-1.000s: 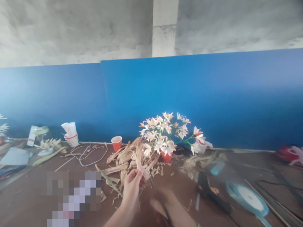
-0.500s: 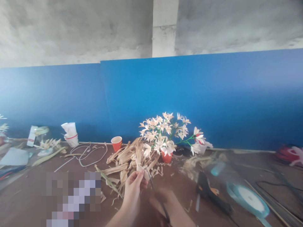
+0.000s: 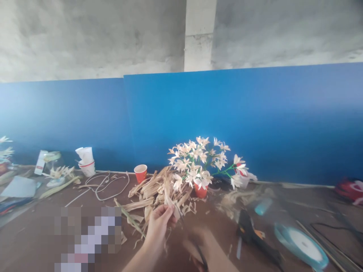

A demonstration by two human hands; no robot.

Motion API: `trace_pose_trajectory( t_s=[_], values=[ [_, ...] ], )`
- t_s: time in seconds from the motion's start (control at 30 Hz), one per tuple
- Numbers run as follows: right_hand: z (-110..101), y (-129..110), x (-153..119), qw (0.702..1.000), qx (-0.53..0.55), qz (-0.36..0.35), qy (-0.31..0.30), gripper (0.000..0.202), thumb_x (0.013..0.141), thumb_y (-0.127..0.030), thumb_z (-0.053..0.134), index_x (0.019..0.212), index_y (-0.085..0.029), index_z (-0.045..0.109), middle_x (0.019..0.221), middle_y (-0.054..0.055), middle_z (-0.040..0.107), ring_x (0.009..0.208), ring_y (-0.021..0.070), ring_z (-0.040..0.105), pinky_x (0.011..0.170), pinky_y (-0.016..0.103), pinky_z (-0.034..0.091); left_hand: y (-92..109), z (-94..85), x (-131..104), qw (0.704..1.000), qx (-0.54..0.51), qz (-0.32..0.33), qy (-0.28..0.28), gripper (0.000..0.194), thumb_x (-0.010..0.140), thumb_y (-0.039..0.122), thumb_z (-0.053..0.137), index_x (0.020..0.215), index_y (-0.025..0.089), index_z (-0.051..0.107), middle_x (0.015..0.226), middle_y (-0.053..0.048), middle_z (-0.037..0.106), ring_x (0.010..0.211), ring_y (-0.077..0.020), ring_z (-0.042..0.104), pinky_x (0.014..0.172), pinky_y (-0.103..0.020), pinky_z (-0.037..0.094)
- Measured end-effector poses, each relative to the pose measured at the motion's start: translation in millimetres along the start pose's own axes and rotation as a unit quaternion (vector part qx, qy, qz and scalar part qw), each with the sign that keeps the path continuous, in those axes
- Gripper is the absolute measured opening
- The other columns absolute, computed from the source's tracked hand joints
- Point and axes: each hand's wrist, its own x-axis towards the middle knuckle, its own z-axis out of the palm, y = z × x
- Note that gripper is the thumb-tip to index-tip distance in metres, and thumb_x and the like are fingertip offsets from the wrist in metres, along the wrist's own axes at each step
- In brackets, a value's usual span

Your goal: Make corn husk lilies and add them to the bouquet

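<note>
Between the thumb and fingers of my left hand (image 3: 159, 223) is a pale strip of dried corn husk (image 3: 176, 212). My right hand (image 3: 204, 243), smeared by motion, is closed around dark-handled scissors (image 3: 202, 257). Their blades point up and left to the edge of the husk; whether they are apart is too blurred to tell. Just beyond my hands lies a heap of dried husks (image 3: 150, 189) with loose scraps. Behind it, white husk flowers (image 3: 193, 160) on green stems stand in a red paper cup (image 3: 200, 192).
At right are a black glue gun (image 3: 252, 235), a spool of light-blue ribbon (image 3: 304, 243) and a dark cable (image 3: 326, 226). Left of the heap stand a red cup (image 3: 140, 173), a white cord (image 3: 98, 196) and stacked white cups (image 3: 87, 167). A blue partition (image 3: 227, 109) closes the back.
The whole view has shifted slightly, so most things sit a little lower and farther right. My left hand keeps its hold on the husk, and my right hand stays blurred with the scissors.
</note>
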Motion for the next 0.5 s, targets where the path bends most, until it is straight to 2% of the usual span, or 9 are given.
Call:
trace_pose_trajectory(
  t_s=[0.13, 0.3, 0.5],
  values=[
    [3.0, 0.5, -4.3, 1.0, -0.005, -0.019, 0.022, 0.04, 0.052, -0.056, 0.07, 0.068, -0.021, 0.059, 0.039, -0.005, 0.049, 0.031, 0.009, 0.038, 0.032, 0.022, 0.024, 1.7, -1.6, 2.8, 0.999, 0.033, 0.006, -0.008, 0.034, 0.056, 0.043, 0.074, 0.052, 0.014, 0.058, 0.041, 0.0, 0.058, 0.037, -0.0069, 0.047, 0.041, -0.017, 0.035],
    [12.9, 1.4, -13.8, 0.99, -0.028, -0.096, 0.098, 0.039, 0.057, -0.057, 0.065, 0.067, -0.02, 0.06, 0.04, -0.006, 0.045, 0.032, 0.0069, 0.032, 0.035, 0.022, 0.024, 6.6, -3.0, 3.3, 0.997, 0.065, 0.03, -0.025, 0.032, 0.057, 0.043, 0.073, 0.052, 0.013, 0.062, 0.041, -0.001, 0.058, 0.037, -0.0088, 0.049, 0.04, -0.018, 0.037],
    [11.8, -3.6, -18.6, 0.99, -0.047, -0.095, 0.096, 0.036, 0.057, -0.053, 0.065, 0.066, -0.018, 0.06, 0.039, -0.007, 0.043, 0.031, 0.0069, 0.032, 0.035, 0.022, 0.025, 11.8, -8.5, 6.3, 0.99, 0.111, 0.04, -0.073, 0.03, 0.062, 0.041, 0.07, 0.056, 0.012, 0.066, 0.047, -0.003, 0.063, 0.044, -0.0122, 0.055, 0.045, -0.02, 0.042]
  ],
)
